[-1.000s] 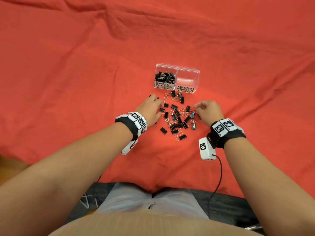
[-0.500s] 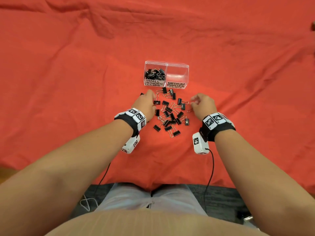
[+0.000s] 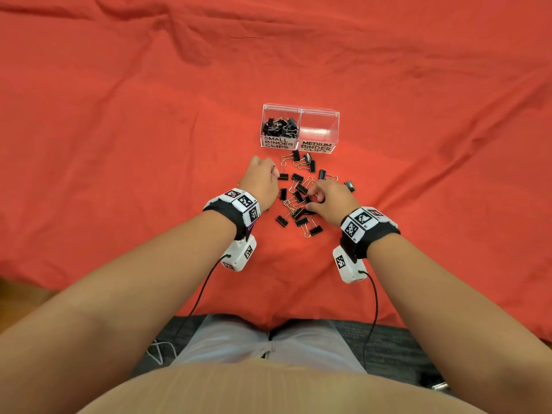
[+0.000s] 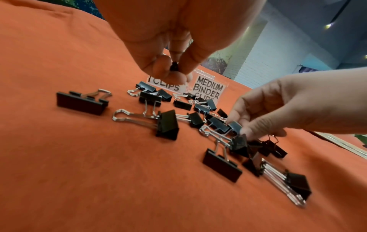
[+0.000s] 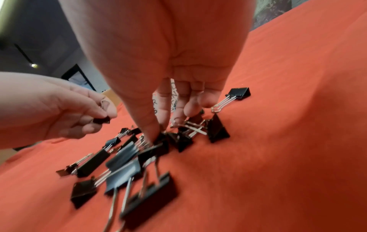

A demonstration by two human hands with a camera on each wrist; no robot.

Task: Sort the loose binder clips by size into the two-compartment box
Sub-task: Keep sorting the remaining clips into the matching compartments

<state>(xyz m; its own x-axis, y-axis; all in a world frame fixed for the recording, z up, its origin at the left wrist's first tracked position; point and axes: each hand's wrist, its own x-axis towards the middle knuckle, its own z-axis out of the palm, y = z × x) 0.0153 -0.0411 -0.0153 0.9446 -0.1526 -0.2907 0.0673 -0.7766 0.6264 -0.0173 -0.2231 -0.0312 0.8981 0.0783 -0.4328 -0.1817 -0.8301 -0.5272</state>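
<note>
Right hand moving in from the pile's right edge onto its middle; left hand lifting off the cloth.
Left hand is pinching a small binder clip between thumb and fingertips, just short of the two-compartment box. Right-hand fingers are curling down into the loose binder clips; can't tell if they're gripping one. Pile is sitting on the red cloth, just in front of the box.
</note>
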